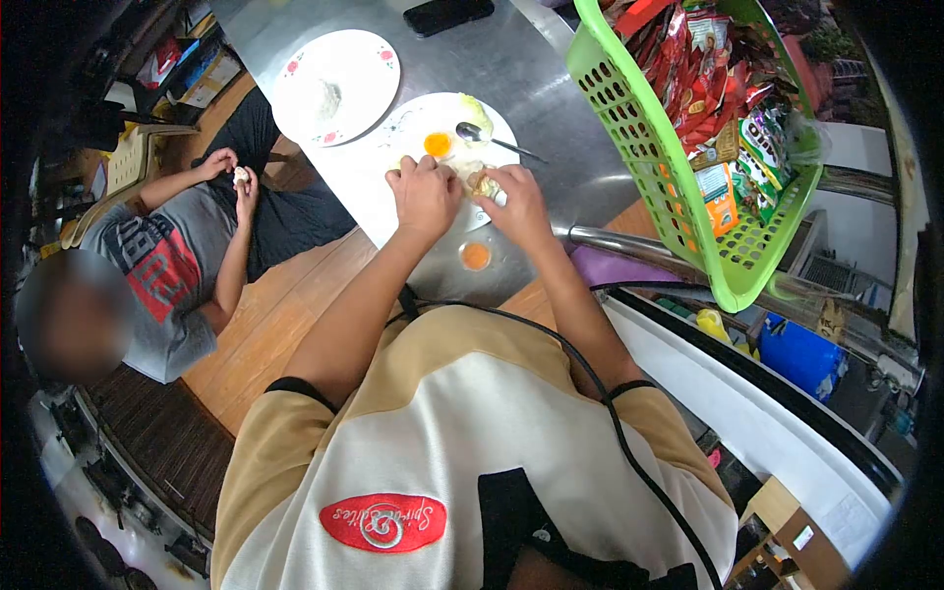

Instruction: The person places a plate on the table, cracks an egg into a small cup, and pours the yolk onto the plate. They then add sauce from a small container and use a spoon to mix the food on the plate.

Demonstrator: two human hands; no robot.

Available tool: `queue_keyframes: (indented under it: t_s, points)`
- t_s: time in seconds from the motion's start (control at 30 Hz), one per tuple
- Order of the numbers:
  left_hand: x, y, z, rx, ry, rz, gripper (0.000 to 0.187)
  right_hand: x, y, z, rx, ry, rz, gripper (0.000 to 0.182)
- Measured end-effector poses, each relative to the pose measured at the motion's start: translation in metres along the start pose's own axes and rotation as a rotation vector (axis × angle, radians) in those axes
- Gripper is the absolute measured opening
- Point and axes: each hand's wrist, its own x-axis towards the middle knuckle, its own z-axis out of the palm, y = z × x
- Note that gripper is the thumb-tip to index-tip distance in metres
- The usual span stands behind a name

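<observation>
My left hand (430, 200) rests at the near edge of a white plate (403, 126), its fingers curled down; what lies under them is hidden. My right hand (519, 208) is closed on a small brownish-white piece of food (484, 185), held over the plate beside my left fingers. On that plate are a round orange item (438, 145), a metal spoon (506, 145) with its handle past the rim, and a pale yellow-green piece of food (476, 113). Nearer me, a small round clear dish with orange contents (475, 257) sits on the metal table.
A second white plate (359, 74) with a whitish item stands at the left. A black phone (447, 14) lies behind. At right is a green basket (688, 187) of packets (703, 88). A person (187, 246) sits at left holding a small piece. A black cable (600, 379) crosses my front.
</observation>
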Motion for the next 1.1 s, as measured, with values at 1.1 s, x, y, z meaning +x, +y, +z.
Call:
queue_keyframes:
  t_s: [1.1]
  points:
    - [0.007,0.003,-0.005,0.027,-0.031,-0.037,0.020,0.015,0.005,0.008,0.030,0.037,0.147,0.018]
